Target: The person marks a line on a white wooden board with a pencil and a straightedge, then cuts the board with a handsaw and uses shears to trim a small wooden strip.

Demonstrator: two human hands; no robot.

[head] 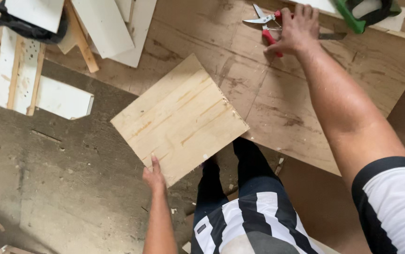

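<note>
The left hand (154, 176) grips the near corner of a square wooden board (180, 118), thumb lying on the top face and the other fingers hidden under the edge, so they are closed on the board. The board is pale, with a streaky grain, and it is held tilted like a diamond above the person's legs in dark trousers (230, 174). Its far corner reaches over a large brown plywood sheet (301, 108) that lies flat beyond the board.

The right hand (297, 29) stretches out past the board, to the far right of it, and rests on a pair of red-handled shears (266, 26) lying on the plywood sheet. Its fingers curl over the handles and touch them; whether they have a firm grip I cannot tell. The steel blades point away from the hand, toward the left.

Further right of the shears, a green-edged tool (353, 16) sits at the edge of the view. Left of the board, white painted panels (38, 89) and a thin wooden strip (82, 44) lie scattered on a dusty grey floor (47, 178). A black strap (24, 28) lies beyond those panels.
</note>
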